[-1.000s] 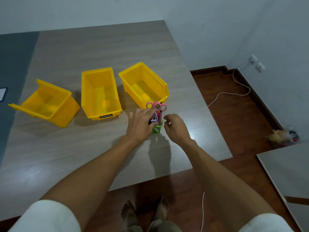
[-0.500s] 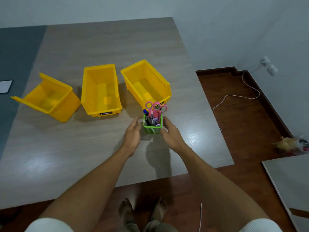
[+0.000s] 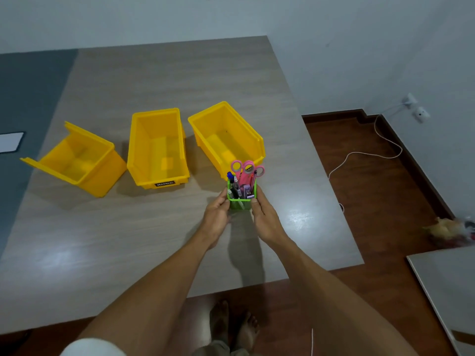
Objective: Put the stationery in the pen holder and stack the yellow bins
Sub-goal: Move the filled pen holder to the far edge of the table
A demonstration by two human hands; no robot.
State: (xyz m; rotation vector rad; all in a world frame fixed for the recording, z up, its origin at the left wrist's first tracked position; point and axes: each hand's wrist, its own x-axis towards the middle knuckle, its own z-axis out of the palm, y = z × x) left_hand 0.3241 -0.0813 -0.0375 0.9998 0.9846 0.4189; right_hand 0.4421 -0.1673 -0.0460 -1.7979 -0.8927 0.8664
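A green pen holder [image 3: 240,203] stands on the grey table [image 3: 128,227], filled with pens, pink scissors [image 3: 247,167] and other stationery. My left hand [image 3: 215,219] presses against its left side and my right hand [image 3: 267,222] against its right side, so it is clasped between them. Behind it three empty yellow bins stand apart in a row: the left bin [image 3: 102,176] lies turned with its open front facing away, the middle bin [image 3: 136,150] shows a black label, and the right bin [image 3: 248,140] stands angled just behind the holder.
The table's right edge runs close to the holder, and its near edge is by my bare feet [image 3: 231,327]. A white cable [image 3: 359,154] trails over the wooden floor. A second table corner [image 3: 447,278] and a bag [image 3: 452,231] are at the right.
My left hand came off the top of the stationery. Both hands then closed in from beside the holder until they touch its two sides. The camera view has shifted slightly.
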